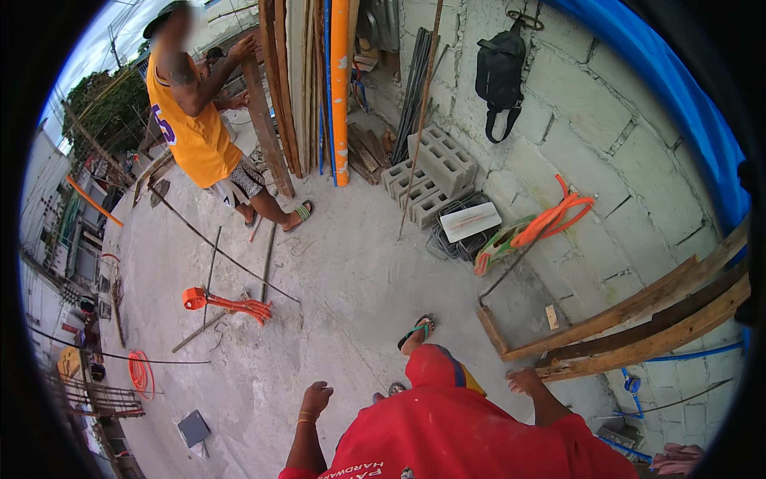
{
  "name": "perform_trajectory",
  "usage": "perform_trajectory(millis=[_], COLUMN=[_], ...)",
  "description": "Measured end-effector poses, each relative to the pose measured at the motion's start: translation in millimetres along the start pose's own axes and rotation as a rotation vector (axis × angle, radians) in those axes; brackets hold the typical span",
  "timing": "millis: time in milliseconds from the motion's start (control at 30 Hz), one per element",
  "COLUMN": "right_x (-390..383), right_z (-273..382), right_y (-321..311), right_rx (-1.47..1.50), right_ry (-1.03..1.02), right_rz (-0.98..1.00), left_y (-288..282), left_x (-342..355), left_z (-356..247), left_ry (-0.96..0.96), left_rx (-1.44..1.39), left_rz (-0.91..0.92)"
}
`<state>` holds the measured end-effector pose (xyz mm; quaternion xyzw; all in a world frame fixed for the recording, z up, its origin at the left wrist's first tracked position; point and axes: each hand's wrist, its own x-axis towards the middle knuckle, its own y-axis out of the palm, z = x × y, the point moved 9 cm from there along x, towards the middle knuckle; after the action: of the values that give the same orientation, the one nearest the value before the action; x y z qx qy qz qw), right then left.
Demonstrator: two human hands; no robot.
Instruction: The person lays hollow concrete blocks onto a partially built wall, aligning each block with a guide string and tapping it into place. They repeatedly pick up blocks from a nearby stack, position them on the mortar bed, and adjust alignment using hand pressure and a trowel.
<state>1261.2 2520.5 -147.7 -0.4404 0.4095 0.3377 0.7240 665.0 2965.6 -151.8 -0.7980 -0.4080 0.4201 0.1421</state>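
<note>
My left hand (317, 399) hangs over the concrete floor (319, 351), its fingers curled in and nothing visible in them. My right hand (524, 382), its fingers loosely bent and apart, is beside the near end of a wooden plank (638, 331). Whether the fingertips touch the wood I cannot tell. More planks lean with it against the block wall (606, 184). A short wood piece (492, 330) lies just past their ends. I stand in a red shirt, one foot in a dark flip-flop (416, 331) stepping forward.
A co-worker (195, 120) in a yellow jersey holds an upright board (266, 128) at the far left. Hollow blocks (431, 172), orange hose (554, 219) and a black bag (500, 76) are along the wall. Steel bars (223, 255) and orange conduit (227, 303) lie ahead on the floor.
</note>
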Motion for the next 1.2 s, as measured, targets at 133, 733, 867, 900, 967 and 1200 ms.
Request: perform_trajectory(millis=[133, 733, 867, 900, 967, 1200], right_x=[60.9, 57.9, 153.8, 184.4, 251.4, 459.8], right_z=[156.2, 463.3, 537.9, 567.8, 638.4, 890.4], right_y=[-12.6, -20.5, -42.5, -48.9, -62.1, -90.9], right_rx=[0.093, -0.133, -0.25, -0.286, -0.305, -0.527], right_ry=[-0.284, -0.63, -0.722, -0.761, -0.855, -1.17], right_rz=[-0.028, -0.077, -0.091, -0.11, -0.197, -0.544], left_y=[-7.9, 193.4, 263.9, 277.4, 311.7, 320.4], left_x=[101.9, 360.8, 393.3, 398.1, 424.4, 452.1], left_z=[-101.2, -610.2, -586.9, -591.0, -539.4, -506.3], left_ry=[0.262, 0.776, 0.803, 0.944, 0.085, -0.721], left_rx=[0.566, 0.413, 0.344, 0.332, -0.105, -0.585], left_rz=[0.114, 0.621, 0.751, 0.767, 1.043, 1.095])
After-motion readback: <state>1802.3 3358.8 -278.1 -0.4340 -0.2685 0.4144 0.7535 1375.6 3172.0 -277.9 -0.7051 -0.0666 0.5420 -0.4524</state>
